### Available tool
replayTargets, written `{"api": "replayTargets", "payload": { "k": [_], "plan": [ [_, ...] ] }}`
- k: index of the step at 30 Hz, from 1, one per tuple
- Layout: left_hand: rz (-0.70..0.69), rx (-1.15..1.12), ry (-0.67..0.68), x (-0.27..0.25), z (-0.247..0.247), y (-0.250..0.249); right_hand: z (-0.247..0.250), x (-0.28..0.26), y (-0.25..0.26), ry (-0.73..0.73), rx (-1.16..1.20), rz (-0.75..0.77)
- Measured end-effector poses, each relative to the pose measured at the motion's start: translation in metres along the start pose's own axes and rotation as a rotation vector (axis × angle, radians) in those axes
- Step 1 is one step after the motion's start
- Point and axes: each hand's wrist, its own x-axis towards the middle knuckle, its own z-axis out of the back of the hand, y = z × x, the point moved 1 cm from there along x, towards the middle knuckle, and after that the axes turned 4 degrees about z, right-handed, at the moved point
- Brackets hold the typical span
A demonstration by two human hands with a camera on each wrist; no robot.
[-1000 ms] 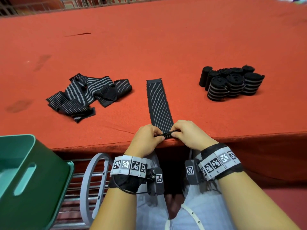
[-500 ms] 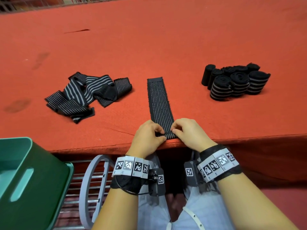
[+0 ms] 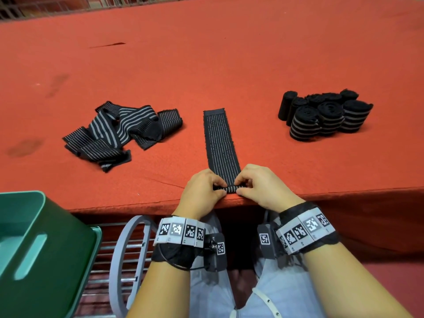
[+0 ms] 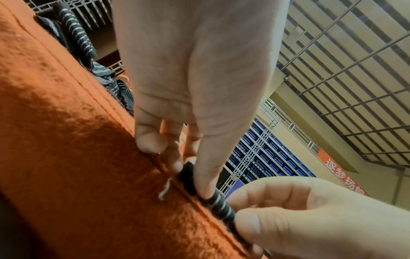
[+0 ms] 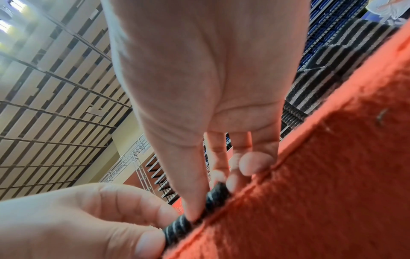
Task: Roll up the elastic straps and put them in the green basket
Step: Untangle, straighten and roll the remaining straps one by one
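Note:
A black elastic strap with thin grey stripes (image 3: pixel 220 141) lies flat on the red table, running away from me. Its near end is curled into a small tight roll (image 3: pixel 229 188) at the table's front edge. My left hand (image 3: pixel 202 191) pinches the roll's left part (image 4: pixel 188 175) between thumb and fingers. My right hand (image 3: pixel 259 187) pinches its right part (image 5: pixel 216 194) the same way. A dark green basket (image 3: pixel 34 249) stands low at the left, below the table edge.
A loose pile of unrolled striped straps (image 3: pixel 119 134) lies left of the flat strap. Several rolled straps (image 3: pixel 323 115) stand together at the right. A grey wire rack (image 3: pixel 128 260) sits under the table beside the basket. The red table (image 3: pixel 229 53) stretches far back.
The strap's near end has been turned over into a small roll showing grey stripes. Both hands have shifted slightly forward on the table edge with it.

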Motion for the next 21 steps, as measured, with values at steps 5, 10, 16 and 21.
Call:
{"api": "replayTargets", "payload": {
  "k": [5,10,16,21],
  "plan": [
    [-0.014,0.02,0.015,0.001,0.002,0.0,0.002,0.002,0.0,0.015,-0.001,-0.015],
    [0.049,0.008,0.017,0.003,0.007,-0.002,0.005,0.003,0.0,0.005,0.04,-0.057],
    [0.093,-0.024,0.058,0.008,0.013,-0.004,0.008,0.01,0.0,0.059,0.102,-0.094],
    [0.112,-0.028,0.13,0.015,0.017,-0.006,0.012,0.016,0.0,0.094,0.114,-0.106]
  ]
}}
